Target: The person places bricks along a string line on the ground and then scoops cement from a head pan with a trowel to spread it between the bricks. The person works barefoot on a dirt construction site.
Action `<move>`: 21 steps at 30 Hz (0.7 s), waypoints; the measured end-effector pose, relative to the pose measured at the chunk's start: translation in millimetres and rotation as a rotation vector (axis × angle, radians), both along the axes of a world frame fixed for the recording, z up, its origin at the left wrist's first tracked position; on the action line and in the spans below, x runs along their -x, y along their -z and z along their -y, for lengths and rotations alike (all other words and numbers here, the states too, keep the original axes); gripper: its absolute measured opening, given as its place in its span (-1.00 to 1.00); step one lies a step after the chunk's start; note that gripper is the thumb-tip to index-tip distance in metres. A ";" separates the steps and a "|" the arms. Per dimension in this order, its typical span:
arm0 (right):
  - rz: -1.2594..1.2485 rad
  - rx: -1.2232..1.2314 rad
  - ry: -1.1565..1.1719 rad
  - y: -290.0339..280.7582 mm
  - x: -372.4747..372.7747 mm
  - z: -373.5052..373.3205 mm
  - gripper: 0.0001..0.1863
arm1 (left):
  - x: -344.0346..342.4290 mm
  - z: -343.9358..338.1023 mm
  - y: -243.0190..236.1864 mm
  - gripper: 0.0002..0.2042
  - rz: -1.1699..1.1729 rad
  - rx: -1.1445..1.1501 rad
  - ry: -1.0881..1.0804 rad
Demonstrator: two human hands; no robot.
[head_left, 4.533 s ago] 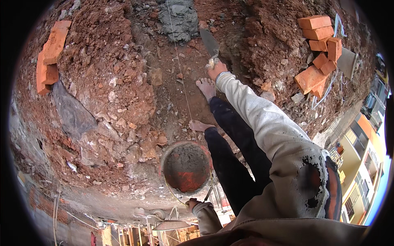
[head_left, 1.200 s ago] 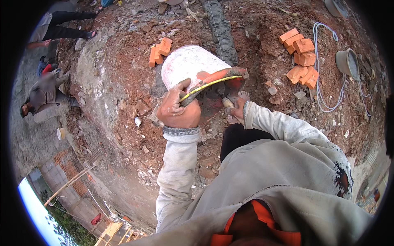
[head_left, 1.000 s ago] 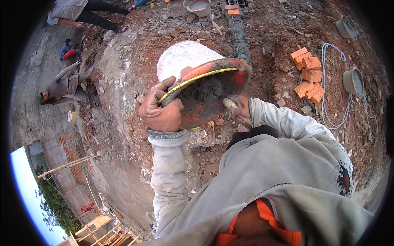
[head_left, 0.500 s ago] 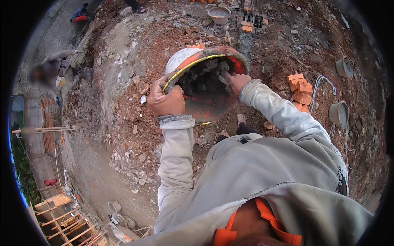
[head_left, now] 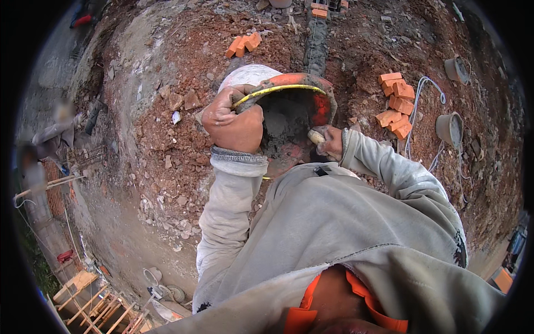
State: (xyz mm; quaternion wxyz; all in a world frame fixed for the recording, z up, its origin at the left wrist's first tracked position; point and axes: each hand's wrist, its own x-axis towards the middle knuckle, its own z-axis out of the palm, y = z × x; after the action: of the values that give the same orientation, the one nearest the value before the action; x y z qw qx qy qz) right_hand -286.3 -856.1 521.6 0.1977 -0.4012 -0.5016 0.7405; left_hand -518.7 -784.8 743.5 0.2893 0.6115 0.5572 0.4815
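A round bucket [head_left: 324, 85], whitish outside and orange inside with a yellow band at its rim, is tilted with its mouth toward me. Wet grey mortar [head_left: 276, 123] lies inside it. My left hand [head_left: 236, 119] is closed over the left side of the rim. Close to the bucket's lower right side, my right hand [head_left: 332, 143] grips the pale, rounded handle of what looks like a trowel [head_left: 316, 136]. The tool's blade cannot be made out. My clothing hides part of the bucket's lower edge.
Orange bricks [head_left: 397, 100] are heaped on the right, beside a pale cord [head_left: 416, 111]. More bricks [head_left: 243, 44] lie beyond the bucket, near a mortar strip [head_left: 317, 44]. Two tubs [head_left: 449, 128] stand far right. A person [head_left: 55, 131] is at left. Timber framing [head_left: 94, 306] is lower left.
My right hand has come off the right rim and moved down toward me with the handle now showing. The mortar has shifted lower in the bucket; the left hand still holds the rim.
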 end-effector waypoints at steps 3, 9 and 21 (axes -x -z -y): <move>-0.130 0.085 -0.013 -5.6 33.2 19.2 -0.66 | 6.7 2.8 -24.4 -0.79 0.051 0.084 0.069; -0.426 0.067 -0.105 -54.3 91.0 4.5 -0.61 | 48.8 3.6 -20.6 -0.73 0.257 0.124 0.001; -0.333 0.252 -0.063 -42.0 103.6 -40.3 -0.63 | 77.1 -1.4 116.5 -0.66 0.576 0.284 -0.586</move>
State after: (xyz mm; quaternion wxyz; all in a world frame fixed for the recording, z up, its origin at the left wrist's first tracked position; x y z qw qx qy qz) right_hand -389.9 -815.8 563.7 0.2029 -0.2788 -0.3778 0.8593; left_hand -595.9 -783.4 627.0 0.3656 0.2223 0.6644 0.6127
